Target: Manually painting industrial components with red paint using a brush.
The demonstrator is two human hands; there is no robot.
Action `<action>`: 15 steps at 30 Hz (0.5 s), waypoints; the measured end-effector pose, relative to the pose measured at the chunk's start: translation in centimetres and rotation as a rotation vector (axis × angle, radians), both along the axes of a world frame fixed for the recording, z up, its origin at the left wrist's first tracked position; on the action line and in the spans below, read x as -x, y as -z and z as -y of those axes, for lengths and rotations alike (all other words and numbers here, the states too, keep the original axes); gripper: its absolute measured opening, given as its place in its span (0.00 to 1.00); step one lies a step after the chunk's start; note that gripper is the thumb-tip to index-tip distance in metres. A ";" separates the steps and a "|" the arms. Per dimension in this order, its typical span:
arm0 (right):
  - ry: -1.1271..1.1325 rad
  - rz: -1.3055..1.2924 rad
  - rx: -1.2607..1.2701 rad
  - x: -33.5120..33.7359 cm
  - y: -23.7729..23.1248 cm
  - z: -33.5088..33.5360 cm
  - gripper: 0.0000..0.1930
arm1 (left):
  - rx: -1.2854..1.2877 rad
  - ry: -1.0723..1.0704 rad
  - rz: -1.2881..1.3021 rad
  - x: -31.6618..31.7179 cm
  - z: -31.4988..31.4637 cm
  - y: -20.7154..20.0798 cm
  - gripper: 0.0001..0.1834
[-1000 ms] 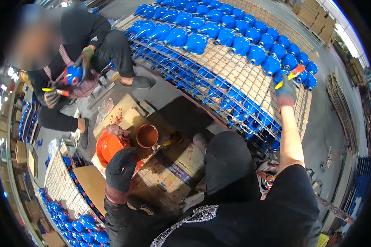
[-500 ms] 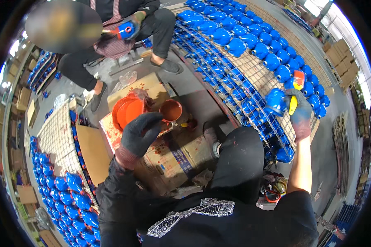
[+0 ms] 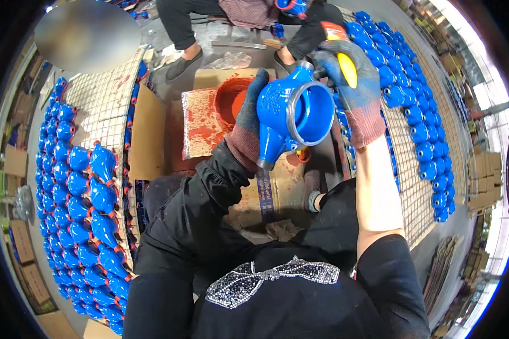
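A shiny blue water meter body (image 3: 277, 107) is held up in front of me, its round threaded mouth turned to the right and its two pipe ends pointing up and down. My left hand (image 3: 249, 127), in a dark glove with a reddish cuff, is closed on its left side. My right hand (image 3: 356, 76), gloved likewise, grips a paintbrush (image 3: 348, 70) with a yellow handle and orange-red bristles pointing away from me. Its fingertips are close to the upper pipe end; I cannot tell if they touch. Behind the left hand stands a red paint tub (image 3: 223, 101), partly hidden.
Paint-spattered cardboard (image 3: 201, 127) lies under the tub. Wire mesh racks at left (image 3: 104, 93) and right (image 3: 410, 195) carry rows of blue meter bodies (image 3: 102, 181). Across from me sits a person (image 3: 181, 25) holding another blue body. An upright cardboard flap (image 3: 147, 133) stands beside the left rack.
My right hand has come from the right rack to the middle with the brush and a blue meter body. My left hand, which was empty, now holds that body. The view has turned right.
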State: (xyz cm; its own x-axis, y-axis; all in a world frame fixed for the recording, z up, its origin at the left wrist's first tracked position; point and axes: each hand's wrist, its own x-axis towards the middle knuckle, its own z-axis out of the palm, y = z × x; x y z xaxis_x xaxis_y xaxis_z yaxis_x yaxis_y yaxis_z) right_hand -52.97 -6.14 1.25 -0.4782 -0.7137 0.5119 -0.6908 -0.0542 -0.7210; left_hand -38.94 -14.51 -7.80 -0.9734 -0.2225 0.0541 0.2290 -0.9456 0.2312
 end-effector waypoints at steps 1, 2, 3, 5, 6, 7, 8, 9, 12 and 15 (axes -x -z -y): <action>-0.032 0.149 0.058 0.5 0.9 0.4 0.09 | -0.003 -0.011 -0.009 -0.2 0.2 0.1 0.42; -0.048 0.146 0.055 0.5 1.7 0.7 0.09 | -0.019 -0.071 -0.060 -0.6 0.4 0.1 0.43; -0.094 0.203 0.031 0.4 2.3 0.8 0.10 | -0.033 -0.130 -0.110 -1.1 0.7 0.1 0.43; -0.111 0.145 -0.018 0.2 3.7 0.7 0.13 | -0.013 -0.177 -0.121 -1.8 1.4 -0.5 0.44; -0.084 0.023 -0.106 0.8 4.8 0.6 0.14 | 0.009 -0.217 -0.122 -2.2 1.7 -1.0 0.44; -0.070 -0.225 -0.049 0.6 5.3 0.8 0.13 | 0.160 -0.308 -0.054 -2.9 2.1 -1.8 0.46; -0.064 -0.468 0.013 0.1 5.6 1.1 0.11 | 0.205 -0.371 0.026 -3.7 2.4 -2.7 0.48; -0.076 -0.459 0.010 -0.3 5.9 1.6 0.11 | 0.062 -0.230 -0.190 -4.1 4.0 -2.2 0.49; -0.137 0.060 -0.210 -1.0 7.8 2.8 0.09 | -0.005 -0.277 -0.330 -5.8 5.9 -3.9 0.41; -0.224 0.563 -0.271 -1.0 10.6 5.2 0.10 | 0.027 -0.331 -0.478 -7.9 7.4 -5.4 0.38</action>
